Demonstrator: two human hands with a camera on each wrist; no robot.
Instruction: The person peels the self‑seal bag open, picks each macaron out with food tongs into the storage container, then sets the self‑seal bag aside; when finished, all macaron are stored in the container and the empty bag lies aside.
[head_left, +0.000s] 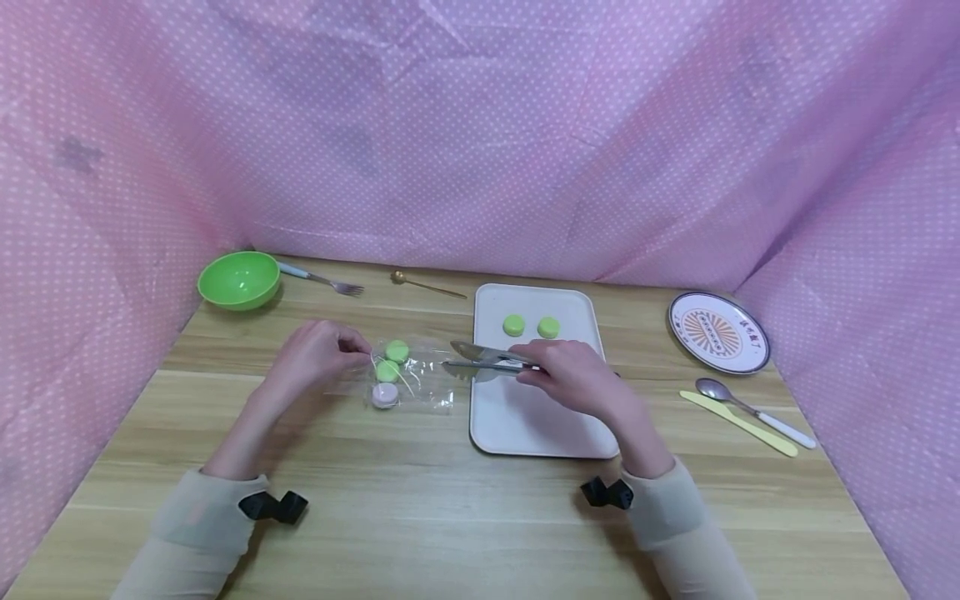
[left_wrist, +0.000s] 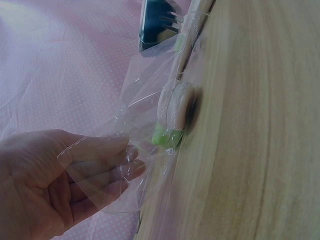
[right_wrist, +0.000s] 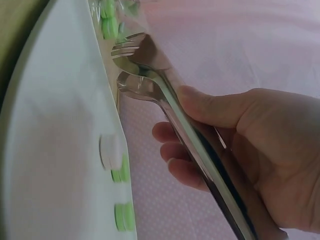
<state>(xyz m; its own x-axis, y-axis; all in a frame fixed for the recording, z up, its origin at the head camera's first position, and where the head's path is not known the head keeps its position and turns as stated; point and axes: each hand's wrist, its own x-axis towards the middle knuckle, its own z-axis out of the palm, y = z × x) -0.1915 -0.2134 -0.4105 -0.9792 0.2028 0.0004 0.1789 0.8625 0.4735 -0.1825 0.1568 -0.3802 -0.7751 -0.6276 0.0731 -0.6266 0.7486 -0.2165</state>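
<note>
My left hand (head_left: 315, 354) pinches the left edge of a clear plastic bag (head_left: 431, 390). Inside the bag sit two green macarons (head_left: 397, 351) and one pale macaron (head_left: 386, 395), seen edge-on in the left wrist view. Metal serving tongs (right_wrist: 186, 127) are gripped in my right hand (head_left: 573, 372); their spread tips point left, over the bag's right end. Nothing shows between the fork-like tip and the other tip. Below the right hand lies a white tray (head_left: 525, 425) with two green macarons (head_left: 548, 327). A pale macaron (right_wrist: 111, 151) on the tray appears in the right wrist view.
A green bowl (head_left: 240, 282) stands at the back left, with a fork (head_left: 330, 282) beside it. Behind the bag lies a small gold spoon (head_left: 427, 287). At right are a patterned plate (head_left: 718, 333), a white-handled spoon (head_left: 753, 412) and a yellow knife (head_left: 738, 422).
</note>
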